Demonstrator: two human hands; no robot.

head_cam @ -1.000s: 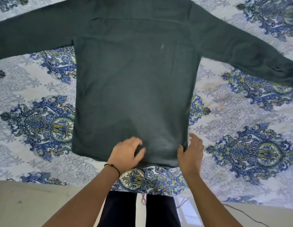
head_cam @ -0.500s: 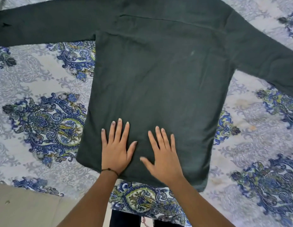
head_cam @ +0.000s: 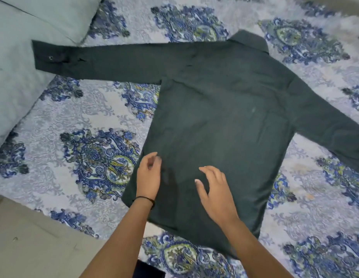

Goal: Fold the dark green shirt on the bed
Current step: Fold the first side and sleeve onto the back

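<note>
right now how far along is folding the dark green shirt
Done: the dark green long-sleeved shirt lies spread flat on the blue paisley bedsheet. In hand: the left hand and right hand are over its lower part, gripping nothing. Left: every fold; both sleeves lie stretched out.

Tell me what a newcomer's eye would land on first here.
The dark green shirt lies spread flat, sleeves out, mid-frame. Under it, the bedspread shows bold blue medallions. Near the hem, the left hand and right hand hover over the cloth, holding nothing.
</note>
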